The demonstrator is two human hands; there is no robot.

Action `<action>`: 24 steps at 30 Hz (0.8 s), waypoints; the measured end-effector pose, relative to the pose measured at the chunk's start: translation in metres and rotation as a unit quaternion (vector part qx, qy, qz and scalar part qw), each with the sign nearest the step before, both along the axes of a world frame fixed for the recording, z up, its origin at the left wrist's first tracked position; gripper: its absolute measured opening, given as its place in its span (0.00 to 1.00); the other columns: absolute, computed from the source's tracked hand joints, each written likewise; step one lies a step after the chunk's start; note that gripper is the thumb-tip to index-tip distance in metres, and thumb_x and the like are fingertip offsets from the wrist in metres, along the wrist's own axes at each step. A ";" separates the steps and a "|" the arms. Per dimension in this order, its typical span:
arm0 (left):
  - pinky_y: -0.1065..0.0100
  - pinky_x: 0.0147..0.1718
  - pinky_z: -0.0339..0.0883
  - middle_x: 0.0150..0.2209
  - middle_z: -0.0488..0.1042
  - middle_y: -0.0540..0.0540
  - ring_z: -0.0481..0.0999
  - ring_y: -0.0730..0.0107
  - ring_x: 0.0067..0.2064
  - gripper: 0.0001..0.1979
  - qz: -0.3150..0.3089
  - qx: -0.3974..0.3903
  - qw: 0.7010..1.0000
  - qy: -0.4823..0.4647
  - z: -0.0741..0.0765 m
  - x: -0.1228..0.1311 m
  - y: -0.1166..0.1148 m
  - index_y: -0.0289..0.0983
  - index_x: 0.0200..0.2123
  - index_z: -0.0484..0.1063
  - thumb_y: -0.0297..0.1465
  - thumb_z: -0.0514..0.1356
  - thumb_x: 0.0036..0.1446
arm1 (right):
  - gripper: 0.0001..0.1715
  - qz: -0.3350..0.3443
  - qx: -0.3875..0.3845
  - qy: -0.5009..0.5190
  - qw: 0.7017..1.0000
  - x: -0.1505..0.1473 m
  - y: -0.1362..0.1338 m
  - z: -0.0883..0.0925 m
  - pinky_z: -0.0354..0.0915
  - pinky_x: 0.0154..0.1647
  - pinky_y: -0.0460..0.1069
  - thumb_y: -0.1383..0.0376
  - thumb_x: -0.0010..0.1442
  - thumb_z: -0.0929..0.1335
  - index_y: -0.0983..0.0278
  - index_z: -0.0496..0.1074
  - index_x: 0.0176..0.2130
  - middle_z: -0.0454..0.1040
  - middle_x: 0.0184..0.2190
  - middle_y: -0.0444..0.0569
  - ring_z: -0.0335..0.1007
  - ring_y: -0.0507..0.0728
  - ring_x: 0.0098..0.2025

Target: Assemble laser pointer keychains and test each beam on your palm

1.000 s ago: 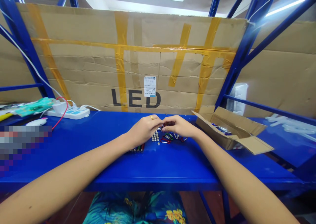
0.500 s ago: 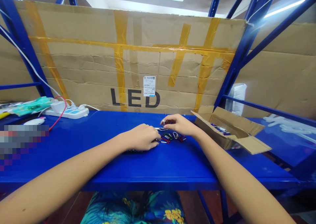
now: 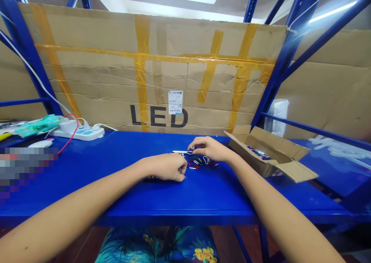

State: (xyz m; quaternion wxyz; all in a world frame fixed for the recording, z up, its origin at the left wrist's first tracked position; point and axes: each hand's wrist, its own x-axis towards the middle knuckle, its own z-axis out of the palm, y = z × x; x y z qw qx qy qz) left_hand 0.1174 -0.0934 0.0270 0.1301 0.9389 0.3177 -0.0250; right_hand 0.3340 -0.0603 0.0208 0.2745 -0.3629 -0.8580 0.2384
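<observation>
While the left hand (image 3: pixel 168 166) lies knuckles-up near the middle of the bench (image 3: pixel 203 193), fingers curled under so that I cannot tell whether they grip anything, the right hand (image 3: pixel 210 149), nearer the back edge, pinches one end of a slim silver tube (image 3: pixel 180 152) between thumb and fingers, the tube level and pointing toward the left edge. Coloured clips (image 3: pixel 199 162) lie heaped between the hands, partly hidden by them. An open cardboard box (image 3: pixel 272 156) sits toward the right edge, a white power strip (image 3: pixel 82 132) at the back left, and a taped cardboard sheet (image 3: pixel 162 70) stands along the back edge.
</observation>
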 end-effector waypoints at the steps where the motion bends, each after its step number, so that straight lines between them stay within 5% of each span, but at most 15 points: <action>1: 0.71 0.25 0.58 0.30 0.75 0.50 0.70 0.71 0.28 0.03 0.000 -0.020 1.000 -0.003 0.000 0.000 0.000 0.38 0.31 0.71 0.30 0.59 0.50 | 0.08 -0.001 0.001 -0.003 1.000 0.000 0.001 -0.001 0.65 0.45 0.52 0.66 0.55 0.69 0.64 0.78 0.37 0.76 0.36 0.49 0.71 0.56 0.40; 4: 0.72 0.25 0.58 0.28 0.74 0.51 0.70 0.72 0.28 0.02 -0.009 -0.018 0.999 -0.032 0.001 0.000 0.001 0.37 0.29 0.71 0.28 0.60 0.49 | 0.09 -0.003 -0.001 -0.013 1.000 0.002 0.002 -0.004 0.65 0.45 0.51 0.66 0.55 0.69 0.64 0.77 0.38 0.76 0.36 0.48 0.71 0.56 0.40; 7: 0.71 0.27 0.60 0.28 0.75 0.49 0.71 0.72 0.29 0.04 0.002 0.067 0.990 -0.126 0.001 0.001 0.005 0.36 0.32 0.73 0.27 0.58 0.54 | 0.09 -0.005 -0.002 -0.018 1.000 0.002 0.003 -0.005 0.65 0.43 0.51 0.67 0.55 0.68 0.64 0.77 0.38 0.77 0.36 0.48 0.71 0.56 0.39; 12: 0.68 0.35 0.65 0.35 0.77 0.46 0.74 0.70 0.34 0.06 -0.002 0.221 0.930 -0.295 -0.004 0.002 0.017 0.34 0.39 0.73 0.28 0.56 0.62 | 0.07 0.001 -0.015 -0.012 1.000 -0.001 -0.001 -0.002 0.64 0.41 0.50 0.66 0.54 0.69 0.65 0.76 0.35 0.76 0.33 0.47 0.70 0.56 0.36; 24: 0.68 0.36 0.69 0.33 0.76 0.44 0.75 0.70 0.35 0.08 -0.058 0.290 0.892 -0.341 -0.012 0.001 0.021 0.34 0.37 0.74 0.29 0.54 0.64 | 0.09 0.032 -0.054 0.023 0.998 -0.005 -0.006 -0.001 0.61 0.35 0.48 0.62 0.55 0.69 0.66 0.75 0.35 0.72 0.28 0.44 0.65 0.53 0.32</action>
